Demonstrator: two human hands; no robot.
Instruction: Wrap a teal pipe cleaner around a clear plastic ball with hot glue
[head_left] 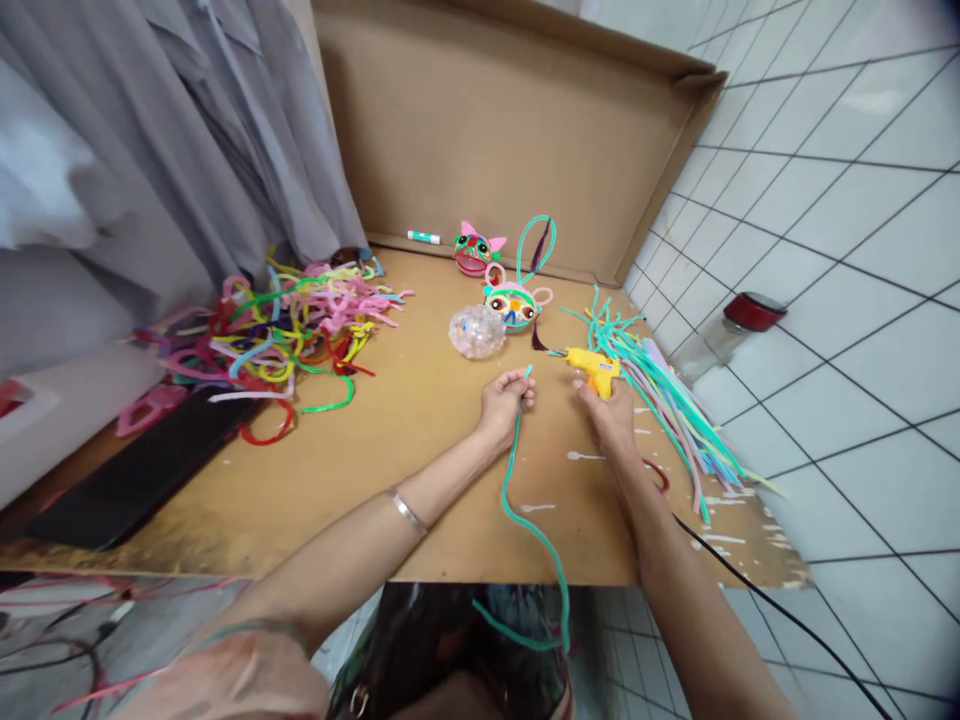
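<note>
pinched in the left hand [510, 400] is the top end of a long green fuzzy stick [513, 475], seen from the head view. it hangs down past the front edge of the wooden table [420, 480], and its low end bends near the person's lap. the right hand [611, 408] is wrapped around the handle of a yellow glue gun [595, 366]. the gun's nose points left, near the stick's top but apart from it. past the hands sits a clear bumpy ball [478, 334], just beside a bright toy face with round pink ears [514, 308]. another toy face with pointy pink ears [474, 250] is farther back, near a big cardboard box [487, 120]. many fuzzy sticks [675, 405] lie on the right, and a messy colorful heap [300, 325] is on the left.
</note>
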